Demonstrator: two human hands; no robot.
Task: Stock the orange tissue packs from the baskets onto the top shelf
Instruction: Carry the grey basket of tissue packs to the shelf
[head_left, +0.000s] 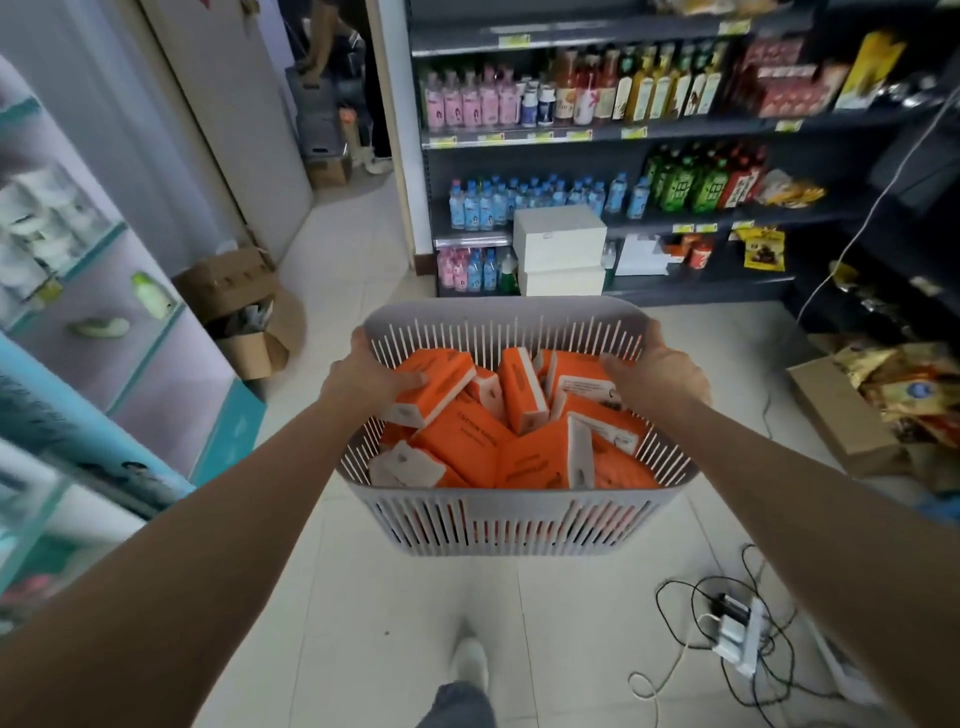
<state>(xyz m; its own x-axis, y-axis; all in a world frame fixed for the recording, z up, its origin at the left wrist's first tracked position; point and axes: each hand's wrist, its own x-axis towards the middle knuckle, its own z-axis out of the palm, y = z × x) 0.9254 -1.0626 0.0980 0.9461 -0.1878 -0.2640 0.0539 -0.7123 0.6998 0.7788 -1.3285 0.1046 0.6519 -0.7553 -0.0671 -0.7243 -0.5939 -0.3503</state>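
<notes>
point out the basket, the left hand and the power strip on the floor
basket (511, 512), head view, near slatted wall
left hand (375, 373), head view, back of the hand
power strip (740, 649), head view, its white body

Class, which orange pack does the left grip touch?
The tilted pack at the basket's left end, under the left grip; no other pack reaches it.
</notes>
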